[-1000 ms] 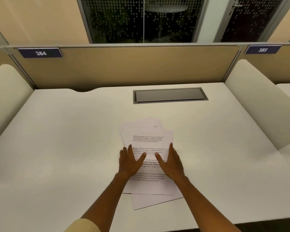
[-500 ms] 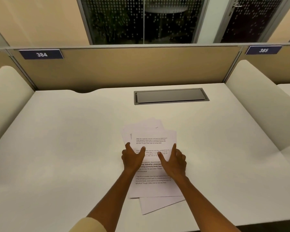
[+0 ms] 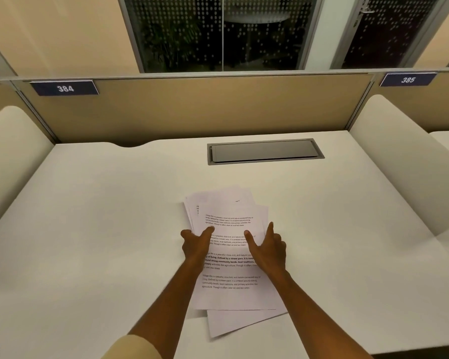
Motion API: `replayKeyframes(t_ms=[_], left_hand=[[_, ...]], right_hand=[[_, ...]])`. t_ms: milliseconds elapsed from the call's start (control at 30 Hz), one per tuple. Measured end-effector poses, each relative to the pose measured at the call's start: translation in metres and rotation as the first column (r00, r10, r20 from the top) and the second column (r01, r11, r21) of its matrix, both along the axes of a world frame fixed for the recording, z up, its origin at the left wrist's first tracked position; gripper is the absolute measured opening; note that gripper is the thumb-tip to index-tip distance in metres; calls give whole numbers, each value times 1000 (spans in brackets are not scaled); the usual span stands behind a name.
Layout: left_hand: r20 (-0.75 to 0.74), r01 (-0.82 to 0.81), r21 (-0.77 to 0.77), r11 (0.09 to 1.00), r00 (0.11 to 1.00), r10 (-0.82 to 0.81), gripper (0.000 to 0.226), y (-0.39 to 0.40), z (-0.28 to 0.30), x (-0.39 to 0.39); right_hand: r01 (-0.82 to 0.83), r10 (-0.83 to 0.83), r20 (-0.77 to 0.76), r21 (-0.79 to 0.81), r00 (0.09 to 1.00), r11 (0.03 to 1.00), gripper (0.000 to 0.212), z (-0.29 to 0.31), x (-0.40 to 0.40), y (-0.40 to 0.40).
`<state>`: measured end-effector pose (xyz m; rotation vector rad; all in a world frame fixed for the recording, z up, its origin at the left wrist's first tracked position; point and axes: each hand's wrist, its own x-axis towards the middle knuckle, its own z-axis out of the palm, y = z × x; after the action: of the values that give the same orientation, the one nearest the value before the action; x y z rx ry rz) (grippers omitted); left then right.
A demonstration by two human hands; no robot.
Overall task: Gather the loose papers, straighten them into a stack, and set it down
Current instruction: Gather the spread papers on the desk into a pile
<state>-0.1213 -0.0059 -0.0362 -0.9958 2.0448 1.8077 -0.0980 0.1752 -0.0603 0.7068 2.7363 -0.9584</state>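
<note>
A fanned pile of white printed papers (image 3: 228,221) lies on the white desk (image 3: 94,229) in front of me, its sheets out of line at the top and bottom edges. My left hand (image 3: 195,246) grips the pile's left edge, thumb on top and fingers curled at the side. On the right edge sits my right hand (image 3: 268,251), thumb on the top sheet and index finger stretched along the side. One sheet (image 3: 233,323) sticks out skewed at the near end.
A grey metal cable hatch (image 3: 265,151) is set flush in the desk beyond the papers. A tan partition (image 3: 192,110) with the label 384 (image 3: 65,88) closes the back. Cream side dividers (image 3: 405,156) flank the desk left and right.
Both hands went from lying flat on the top sheet to moving outward and curling onto the pile's left and right edges. The sheets have drawn slightly closer together.
</note>
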Motion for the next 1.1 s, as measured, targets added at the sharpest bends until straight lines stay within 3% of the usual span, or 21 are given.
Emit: replayKeyframes(t_ms=[233,333,633,833,1100], left_hand=[[4,13,81,997,1000,-13,71,3,6,-5],[15,-1,103,995,1000,-1,64,4,7,-3],[69,38,-51,998,997,-34,39,-8,-2,-2],[24,186,-134,973,983,-184,44,-20,-3,-6],[-188,312,6,950,934,-305,52,-31,0,-3]], right_hand=[[18,-18,-7,-41,1000,999,96,0,-1,2],[27,-28,-13,-66,1000,997,95,0,-1,2],[164,-173,-16,-240,985,957,88,5,-9,11],[208,-216,17,-354,976,912,80,5,-12,15],[146,-161,-7,-383,987,912,83,6,-14,25]])
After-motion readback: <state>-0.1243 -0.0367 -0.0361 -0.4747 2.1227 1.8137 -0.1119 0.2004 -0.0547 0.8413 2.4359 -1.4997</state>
